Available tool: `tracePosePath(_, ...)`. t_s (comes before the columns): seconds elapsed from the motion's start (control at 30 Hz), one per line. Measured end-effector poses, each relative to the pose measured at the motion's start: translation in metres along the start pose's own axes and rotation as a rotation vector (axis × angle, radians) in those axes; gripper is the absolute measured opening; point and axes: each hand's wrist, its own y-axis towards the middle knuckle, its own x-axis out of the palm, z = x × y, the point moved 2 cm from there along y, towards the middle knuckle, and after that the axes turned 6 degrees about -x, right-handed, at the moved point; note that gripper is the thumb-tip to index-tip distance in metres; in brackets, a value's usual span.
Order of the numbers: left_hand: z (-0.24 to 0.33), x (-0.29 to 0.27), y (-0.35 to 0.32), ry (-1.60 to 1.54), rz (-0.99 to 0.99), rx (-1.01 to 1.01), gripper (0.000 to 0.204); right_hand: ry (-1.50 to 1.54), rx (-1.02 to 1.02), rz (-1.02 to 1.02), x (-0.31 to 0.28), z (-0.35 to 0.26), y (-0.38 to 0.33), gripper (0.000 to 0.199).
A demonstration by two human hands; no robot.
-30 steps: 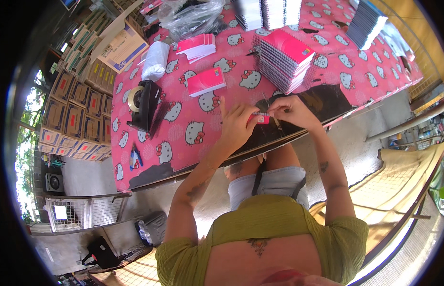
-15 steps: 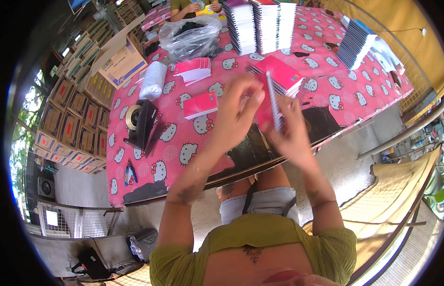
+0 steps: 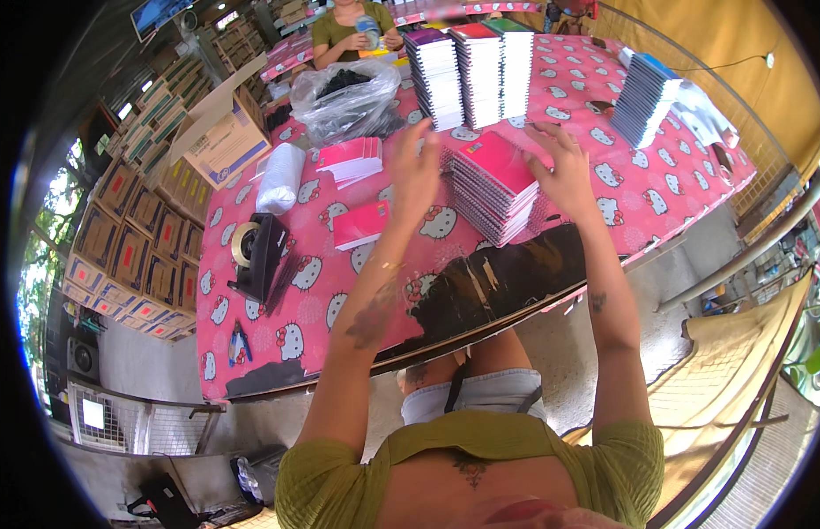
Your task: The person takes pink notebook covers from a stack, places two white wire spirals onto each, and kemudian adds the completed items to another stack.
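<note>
The right hand (image 3: 561, 167) is spread wide with bent fingers and holds nothing; its thumb is at the right edge of a stack of pink spiral notebooks (image 3: 498, 167), and I cannot tell if it touches; the left hand (image 3: 415, 176) is loosely spread too, a bit blurry, with nothing in it, just left of that stack; so the stack sits between the two hands; left of the left hand lie a pink notebook (image 3: 361, 225) and, a bit farther up, a pile of pink notebooks (image 3: 350, 157); past those are a white plastic roll (image 3: 280, 176) and a black tape dispenser (image 3: 264, 256); beyond the fingertips stand three tall stacks of spiral notebooks (image 3: 480, 84); well to the right of the right hand is a blue-topped stack (image 3: 645, 101), with bare pink tablecloth (image 3: 679, 154) giving room between; below the hands, a dark bare patch (image 3: 533, 264) runs to the table's near edge (image 3: 551, 305).
</note>
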Motion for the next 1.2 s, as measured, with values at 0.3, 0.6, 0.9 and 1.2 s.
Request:
tracePosePath(0.3,-0.092,-0.16,-0.099,0.739,-0.343,0.171,0.025,0.044,-0.296,-0.045,0.023,-0.046,-0.025,0.034)
tracePosePath(0.6,-0.041,-0.144,-0.112,0.777,-0.281,0.33,0.044,0.37,-0.24,0.087,0.005,-0.105,-0.05,0.05)
tracePosePath(0.9,-0.006,-0.094,-0.198,0.379,-0.21,-0.089,0.045,0.982,0.385,-0.114,0.128,-0.133,-0.155,0.041)
tracePosePath(1.2,-0.127,-0.299,-0.143,1.238,0.135,-0.181,0.027,1.193,0.5,-0.216,0.123,-0.12,-0.158,0.018)
